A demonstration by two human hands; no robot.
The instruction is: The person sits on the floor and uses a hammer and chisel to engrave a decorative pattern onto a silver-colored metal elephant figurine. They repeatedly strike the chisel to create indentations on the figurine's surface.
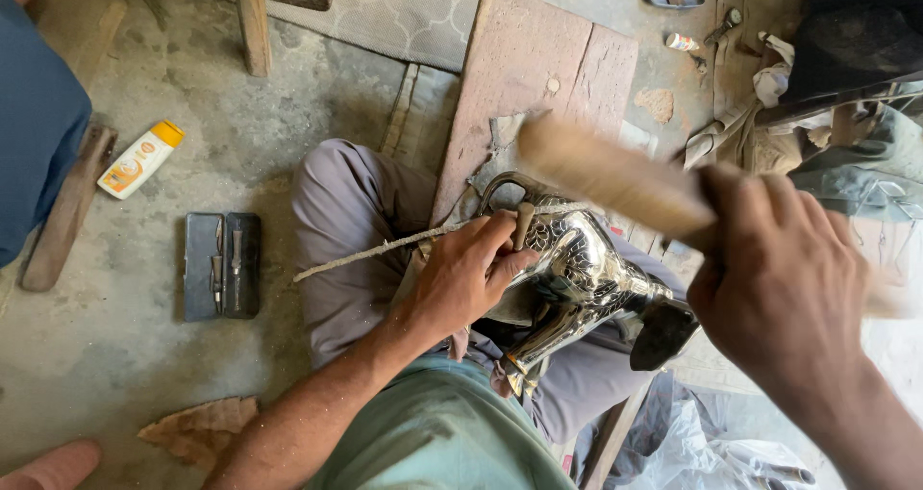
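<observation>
A shiny engraved silver metal vessel (567, 269) lies across the lap, near the centre. The left hand (466, 274) pinches a small punch (523, 225) against it; the right hand (779, 288), fingers clamped round a blurred wooden mallet (615, 177), looks mid-strike. The next blow needs the punch steady.

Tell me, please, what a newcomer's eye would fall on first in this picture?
First the shiny engraved metal vessel at centre, lying across the person's lap against a wooden plank. The left hand steadies a small punch on it, while the right hand grips a blurred wooden mallet above it.
</observation>
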